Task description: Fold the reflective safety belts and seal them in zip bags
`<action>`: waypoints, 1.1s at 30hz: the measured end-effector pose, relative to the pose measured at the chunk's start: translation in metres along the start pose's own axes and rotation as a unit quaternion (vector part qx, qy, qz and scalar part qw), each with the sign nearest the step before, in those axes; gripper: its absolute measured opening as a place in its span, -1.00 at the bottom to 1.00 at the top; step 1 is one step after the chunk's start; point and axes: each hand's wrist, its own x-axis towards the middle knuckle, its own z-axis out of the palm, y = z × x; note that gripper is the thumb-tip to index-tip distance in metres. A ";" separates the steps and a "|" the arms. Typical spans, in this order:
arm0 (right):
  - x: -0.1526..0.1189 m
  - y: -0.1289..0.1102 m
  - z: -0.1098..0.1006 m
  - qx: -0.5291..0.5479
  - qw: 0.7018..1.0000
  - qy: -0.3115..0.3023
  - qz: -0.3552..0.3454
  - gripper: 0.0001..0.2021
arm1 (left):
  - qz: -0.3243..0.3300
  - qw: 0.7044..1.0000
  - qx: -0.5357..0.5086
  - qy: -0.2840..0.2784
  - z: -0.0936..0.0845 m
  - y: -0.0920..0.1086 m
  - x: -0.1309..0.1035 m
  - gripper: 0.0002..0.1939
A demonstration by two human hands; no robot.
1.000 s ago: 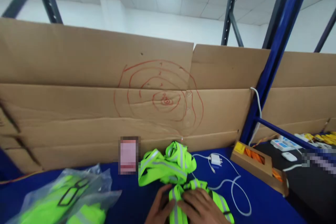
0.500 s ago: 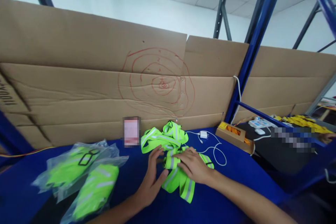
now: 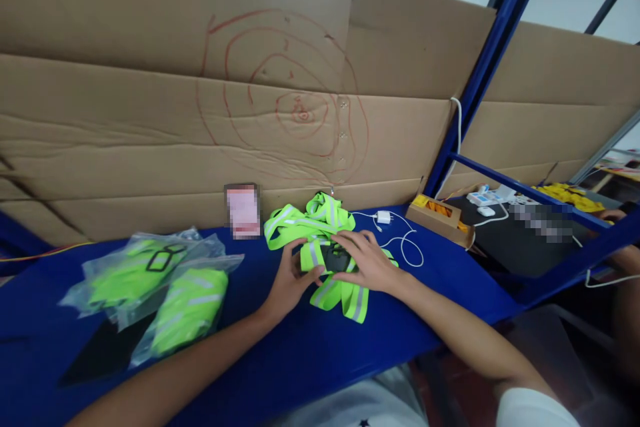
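Between my hands is a neon-green reflective strap (image 3: 312, 256) with a silver stripe and a dark grey or black part (image 3: 336, 258) at its middle. My left hand (image 3: 290, 278) grips its left end, thumb in front and fingers behind. At the dark part's right side, my right hand (image 3: 371, 263) holds on with fingers over the top and thumb below. Loose strap ends (image 3: 355, 301) hang down onto the blue table. Just behind lies another heap of green reflective strap (image 3: 300, 225), touching or close to the held piece.
Two clear bags (image 3: 193, 303) of green reflective gear lie at left, partly over a dark flat sheet (image 3: 107, 350). A blurred pink card (image 3: 243, 212) leans on the cardboard wall (image 3: 150, 107). A white charger (image 3: 383, 217) with cable and an open carton (image 3: 440, 220) are at right, by a blue post (image 3: 480, 87).
The view has tipped downward. My hands have turned the strap so its dark part now shows between them, and my left hand has closed from a spread pose onto its end.
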 end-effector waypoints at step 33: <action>-0.001 -0.024 0.000 -0.080 0.996 0.006 -0.033 -0.57 | -0.088 0.992 -0.048 0.074 -0.001 0.006 0.004 -0.42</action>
